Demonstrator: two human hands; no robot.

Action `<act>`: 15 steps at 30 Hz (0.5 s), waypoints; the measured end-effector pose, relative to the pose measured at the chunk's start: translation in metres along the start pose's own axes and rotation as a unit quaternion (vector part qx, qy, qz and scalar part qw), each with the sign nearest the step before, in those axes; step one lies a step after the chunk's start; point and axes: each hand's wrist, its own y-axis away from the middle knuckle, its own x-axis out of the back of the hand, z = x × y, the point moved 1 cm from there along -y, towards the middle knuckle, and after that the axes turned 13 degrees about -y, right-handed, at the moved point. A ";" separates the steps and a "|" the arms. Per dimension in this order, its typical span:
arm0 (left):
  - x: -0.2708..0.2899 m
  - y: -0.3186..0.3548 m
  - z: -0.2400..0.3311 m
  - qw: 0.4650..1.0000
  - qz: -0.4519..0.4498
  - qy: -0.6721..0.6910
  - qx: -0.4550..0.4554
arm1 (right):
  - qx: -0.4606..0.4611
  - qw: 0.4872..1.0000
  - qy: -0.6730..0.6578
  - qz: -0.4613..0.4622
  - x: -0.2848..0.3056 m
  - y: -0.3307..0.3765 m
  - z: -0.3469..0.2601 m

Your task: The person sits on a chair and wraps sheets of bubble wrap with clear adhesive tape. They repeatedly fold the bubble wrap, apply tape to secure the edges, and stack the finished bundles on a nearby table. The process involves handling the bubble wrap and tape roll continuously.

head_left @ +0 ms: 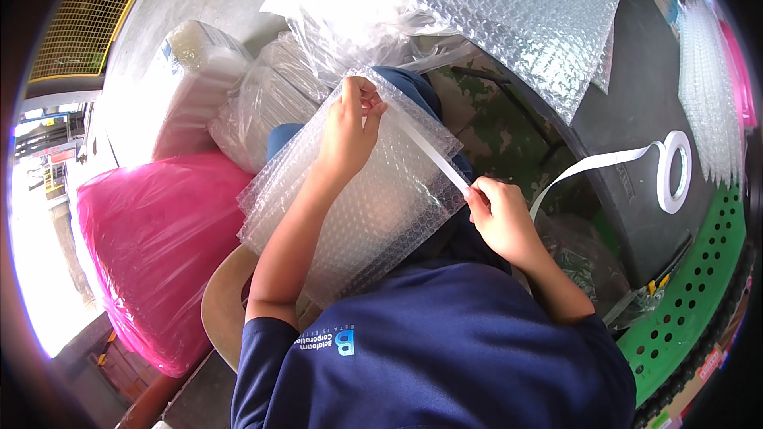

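Note:
Sheets of clear bubble wrap (350,214) lie across my lap, layered with their edges slightly offset. A strip of white tape (433,152) stretches over their right part between my hands. At the far corner of the wrap, my left hand (354,123) pinches the tape's far end with bent fingers. My right hand (497,210) grips the strip near the wrap's right edge, thumb against fingers. From behind that hand the tape runs on to a white roll of tape (675,172) on the dark table at the right.
Bubble wrap sheets (524,16) are stacked on the dark table (612,123). A pink plastic-wrapped bundle (159,246) and a white wrapped bundle (199,79) stand at the left. Clear plastic bags (274,91) lie ahead. A green perforated surface (687,294) edges the right side.

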 end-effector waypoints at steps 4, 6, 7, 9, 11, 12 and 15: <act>-0.001 -0.001 0.001 1.000 0.000 -0.012 0.020 | 0.015 0.999 0.026 0.015 -0.005 -0.002 0.002; -0.001 -0.001 0.001 0.999 -0.001 -0.021 0.025 | 0.020 0.999 0.033 0.021 -0.006 -0.002 0.003; -0.001 -0.001 0.001 0.999 -0.002 -0.024 0.026 | 0.019 0.999 0.030 0.023 -0.007 -0.002 0.003; -0.002 -0.001 0.000 0.999 -0.001 -0.026 0.025 | 0.020 0.999 0.028 0.025 -0.007 -0.002 0.003; -0.004 -0.001 -0.002 0.999 0.002 -0.023 0.024 | 0.025 0.999 0.031 0.023 -0.006 -0.003 0.002; -0.004 -0.001 -0.001 1.000 0.002 -0.022 0.021 | 0.023 0.999 0.028 0.023 -0.006 -0.004 0.002; -0.003 -0.002 -0.001 1.000 0.002 -0.022 0.016 | 0.015 0.999 0.027 0.024 -0.006 -0.005 0.001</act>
